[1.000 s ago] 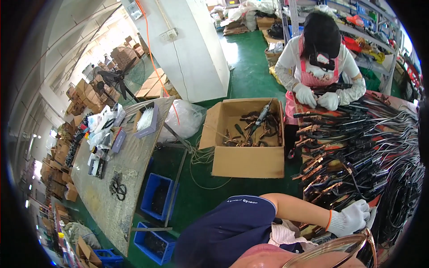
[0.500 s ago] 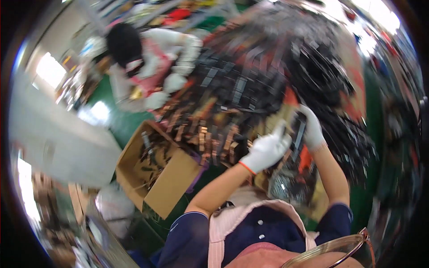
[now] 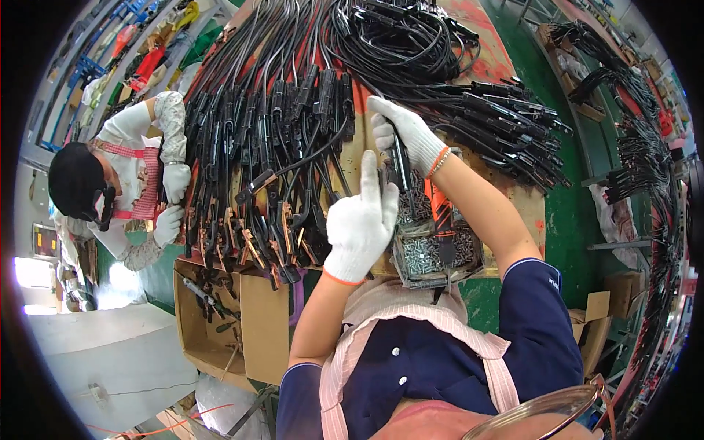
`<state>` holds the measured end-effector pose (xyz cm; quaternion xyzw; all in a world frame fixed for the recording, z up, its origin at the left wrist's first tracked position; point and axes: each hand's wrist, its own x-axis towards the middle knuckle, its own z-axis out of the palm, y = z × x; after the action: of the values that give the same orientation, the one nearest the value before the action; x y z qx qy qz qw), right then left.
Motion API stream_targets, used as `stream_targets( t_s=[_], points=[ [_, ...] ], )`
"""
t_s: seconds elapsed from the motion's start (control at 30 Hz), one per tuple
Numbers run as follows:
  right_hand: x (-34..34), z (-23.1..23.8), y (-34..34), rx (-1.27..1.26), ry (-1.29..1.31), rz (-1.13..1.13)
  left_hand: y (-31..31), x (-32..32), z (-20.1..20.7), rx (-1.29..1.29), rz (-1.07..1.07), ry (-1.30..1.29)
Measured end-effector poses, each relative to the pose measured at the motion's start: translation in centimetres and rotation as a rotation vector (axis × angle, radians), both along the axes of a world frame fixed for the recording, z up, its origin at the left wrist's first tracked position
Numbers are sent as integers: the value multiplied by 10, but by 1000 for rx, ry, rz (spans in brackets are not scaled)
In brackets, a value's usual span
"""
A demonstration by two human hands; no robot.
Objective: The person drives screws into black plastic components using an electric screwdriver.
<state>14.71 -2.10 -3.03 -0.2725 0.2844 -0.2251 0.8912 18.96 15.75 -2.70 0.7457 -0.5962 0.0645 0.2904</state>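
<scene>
Holding a long, shiny black handle (image 3: 400, 167) near the screw tray (image 3: 433, 281) with bent fingers of the right hand (image 3: 416, 139). Pointing half-open fingers of the left hand (image 3: 361, 229) beside it (cannot tell if gripping).

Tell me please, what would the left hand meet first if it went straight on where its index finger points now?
Probably the right hand: it lies just ahead of the left hand in the picture. Depth is unclear, so the left might pass above or beneath it.

White gloves (image 3: 411, 136) on both hands (image 3: 361, 224) — orange cuffs (image 3: 343, 279), black handle (image 3: 400, 170), orange-and-black tool (image 3: 442, 214), striped pink apron (image 3: 440, 315)
</scene>
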Motion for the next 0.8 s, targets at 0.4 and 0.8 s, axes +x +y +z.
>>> stream_targets(
  t_s=[0.4,0.8],
  points=[
    [35,1,-3,190,-285,30,-19,25,-7,-216,50,1031],
    [32,0,17,304,-466,-95,-42,16,3,-581,-15,1321]
  ],
)
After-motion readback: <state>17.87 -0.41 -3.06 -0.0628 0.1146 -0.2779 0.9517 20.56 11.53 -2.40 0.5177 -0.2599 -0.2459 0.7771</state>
